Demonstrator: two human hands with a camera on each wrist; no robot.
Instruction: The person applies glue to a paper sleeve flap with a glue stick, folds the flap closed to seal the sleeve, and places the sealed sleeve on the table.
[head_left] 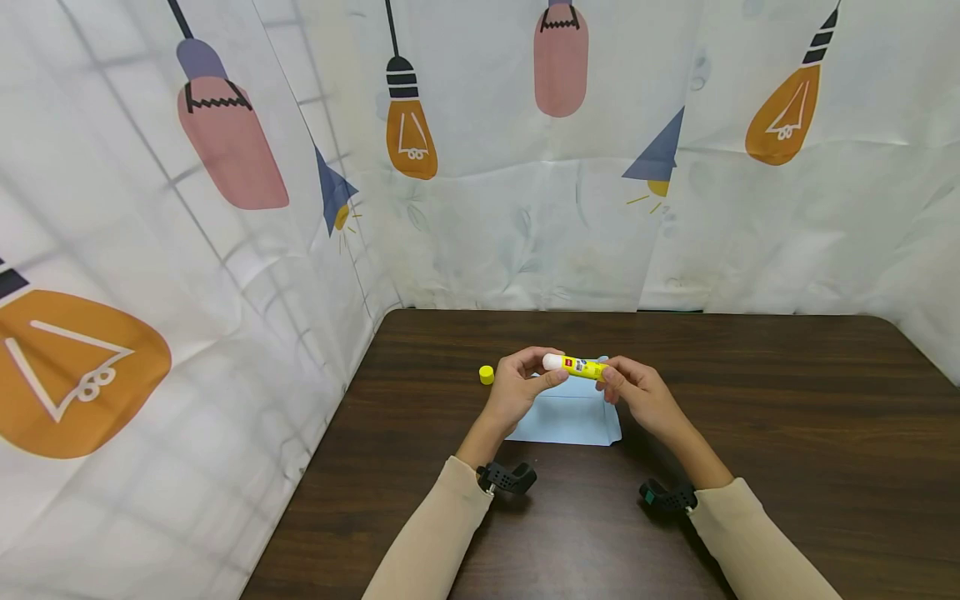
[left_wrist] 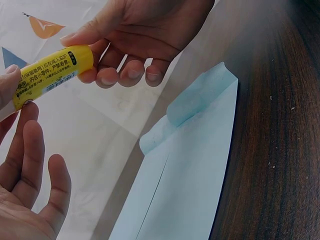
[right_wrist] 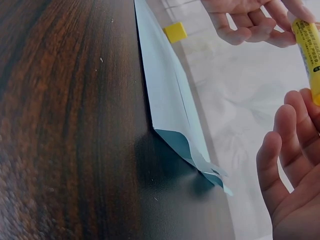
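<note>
A yellow glue stick [head_left: 583,367] with a white end is held level above the table by both hands. My left hand [head_left: 516,385] pinches it near the white end between thumb and fingers. At the yellow base end, my right hand [head_left: 637,392] grips it with thumb and fingertips. Below lies a light blue paper envelope [head_left: 566,419], its side flaps [left_wrist: 200,95] curling up in the left wrist view. The glue stick's yellow cap [head_left: 487,375] stands on the table, left of the left hand.
The dark wooden table [head_left: 787,433] reaches back to a white printed curtain [head_left: 480,233], which also hangs along the left side. Black straps with camera mounts [head_left: 507,478] sit on both wrists.
</note>
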